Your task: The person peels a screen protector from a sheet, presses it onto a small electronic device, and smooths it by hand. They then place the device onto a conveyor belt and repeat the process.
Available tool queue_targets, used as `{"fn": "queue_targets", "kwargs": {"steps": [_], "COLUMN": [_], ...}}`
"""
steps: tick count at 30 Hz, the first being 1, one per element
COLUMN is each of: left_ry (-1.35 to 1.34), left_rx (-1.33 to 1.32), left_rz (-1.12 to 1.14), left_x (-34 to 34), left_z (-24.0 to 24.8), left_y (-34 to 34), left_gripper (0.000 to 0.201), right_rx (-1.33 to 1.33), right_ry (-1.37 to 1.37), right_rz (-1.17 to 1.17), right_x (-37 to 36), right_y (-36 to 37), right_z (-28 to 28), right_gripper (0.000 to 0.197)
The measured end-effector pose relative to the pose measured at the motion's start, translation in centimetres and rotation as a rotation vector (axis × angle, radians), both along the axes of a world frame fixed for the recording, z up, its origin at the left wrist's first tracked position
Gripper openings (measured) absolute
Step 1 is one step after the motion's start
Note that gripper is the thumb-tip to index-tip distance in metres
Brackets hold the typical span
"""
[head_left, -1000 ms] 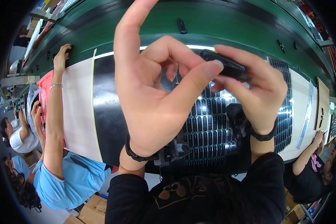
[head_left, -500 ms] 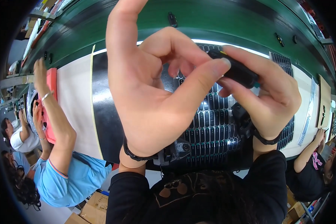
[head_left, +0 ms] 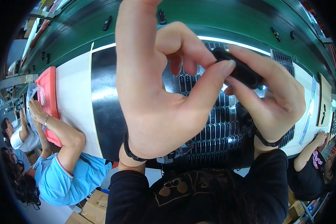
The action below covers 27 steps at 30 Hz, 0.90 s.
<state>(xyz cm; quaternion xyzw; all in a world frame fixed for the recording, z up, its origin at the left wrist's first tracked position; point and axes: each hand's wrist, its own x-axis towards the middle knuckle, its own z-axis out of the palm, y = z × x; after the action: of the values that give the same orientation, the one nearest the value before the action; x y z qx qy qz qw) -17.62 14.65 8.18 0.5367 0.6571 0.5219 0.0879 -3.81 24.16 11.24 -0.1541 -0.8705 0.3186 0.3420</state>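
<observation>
Pinching one end of a small black oblong device (head_left: 246, 74), just above centre-right of the frame, the left hand (head_left: 164, 108) has thumb and forefinger closed on its near tip. From where I stand, one finger of that hand shoots straight up to the upper edge of the frame, while others curl in behind the pinch. And here's the right hand (head_left: 276, 93), its thumb and fingers clamped along the other end, so both grips share the same piece, up in the air!

Below them, centre-right, run tight rows of oblong black pieces (head_left: 218, 125), partly hidden by the hands, with a black mat (head_left: 108, 104) just to their left on the pale table (head_left: 72, 93). A second batch of rows (head_left: 283, 58) peeks out beyond the right hand.

Across the top of the frame stretches the green surface (head_left: 227, 18), dotted with dark devices: one (head_left: 161, 16) at upper centre, another (head_left: 106, 23) to its left, a pair at upper right. Over on the left, a co-worker in a light blue shirt (head_left: 72, 183) has a hand beside a coral-red tray (head_left: 53, 93)!
</observation>
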Motion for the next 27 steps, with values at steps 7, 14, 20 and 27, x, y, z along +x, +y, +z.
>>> {"fn": "queue_targets", "kwargs": {"steps": [7,14,20,27], "left_ry": [0.051,0.104,0.152,0.204], "left_rx": [-0.031,-0.059,-0.076,-0.08], "left_rz": [0.021,0.041,0.068,0.082], "left_x": [0.1,0.1,-1.3,-0.7], "left_z": [-0.2,-0.4,-0.8,-0.4], "left_y": [0.2,0.1,0.6,0.7], "left_gripper": [0.059,0.058,0.057,0.056], "right_rx": [0.005,0.027,-0.154,-0.4], "right_ry": [0.001,-0.037,0.119,0.12], "right_rz": [0.002,0.016,0.167,0.185], "right_x": [0.1,0.2,0.1,0.2], "right_y": [0.1,0.2,0.7,1.0], "right_z": [-0.1,-0.2,-0.7,-0.3], "right_gripper": [0.032,0.032,0.032,0.028]}}
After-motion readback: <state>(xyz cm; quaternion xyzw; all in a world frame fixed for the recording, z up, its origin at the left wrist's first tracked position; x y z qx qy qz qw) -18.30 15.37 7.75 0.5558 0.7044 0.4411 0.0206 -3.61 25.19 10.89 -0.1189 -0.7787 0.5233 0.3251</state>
